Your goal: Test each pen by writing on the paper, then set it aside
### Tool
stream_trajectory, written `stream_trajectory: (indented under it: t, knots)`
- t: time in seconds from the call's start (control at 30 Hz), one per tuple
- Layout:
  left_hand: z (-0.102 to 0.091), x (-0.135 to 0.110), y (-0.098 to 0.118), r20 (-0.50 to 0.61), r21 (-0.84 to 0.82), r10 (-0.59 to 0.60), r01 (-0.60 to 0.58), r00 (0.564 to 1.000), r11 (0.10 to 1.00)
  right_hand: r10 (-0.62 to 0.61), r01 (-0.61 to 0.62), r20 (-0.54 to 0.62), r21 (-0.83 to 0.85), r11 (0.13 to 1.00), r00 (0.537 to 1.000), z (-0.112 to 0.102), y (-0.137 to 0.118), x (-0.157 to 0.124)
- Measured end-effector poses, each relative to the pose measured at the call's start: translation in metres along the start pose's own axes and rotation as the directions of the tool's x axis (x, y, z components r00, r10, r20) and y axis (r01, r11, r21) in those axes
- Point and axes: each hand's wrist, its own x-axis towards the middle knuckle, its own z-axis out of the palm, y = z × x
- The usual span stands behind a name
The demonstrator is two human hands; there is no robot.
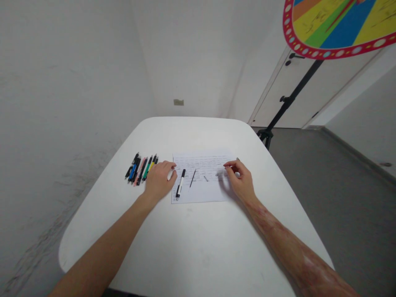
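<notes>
One slim white-and-black pen (181,184) lies just beside left hand (160,178), half-curled, empty; right hand (241,178) near-pinched, can't tell contents.

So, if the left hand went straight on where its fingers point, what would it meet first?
Probably the black-and-white pen on the paper, though the left hand may be high enough to pass over it.

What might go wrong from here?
- The small grey part lies loose on the white paper sheet with lines of writing; a light bump could lose it.
- The thin black rod might roll, since nothing visible pins it.
- The left hand is close beside the group of slender multicoloured pens and could nudge them.
</notes>
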Motion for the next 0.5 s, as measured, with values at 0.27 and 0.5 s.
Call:
stream_trajectory:
  t: [0.27, 0.5]
  knots:
    - [-0.004, 0.000, 0.004, 0.006, -0.040, 0.086, -0.086, 0.996, 0.996, -0.010, 0.010, 0.004, 0.003, 1.000, 1.000, 0.003, -0.006, -0.001]
    - [-0.007, 0.000, 0.013, 0.027, -0.132, 0.293, -0.287, 0.956, 0.949, -0.116, 0.118, 0.030, -0.082, 0.990, 0.993, 0.006, -0.015, -0.005]
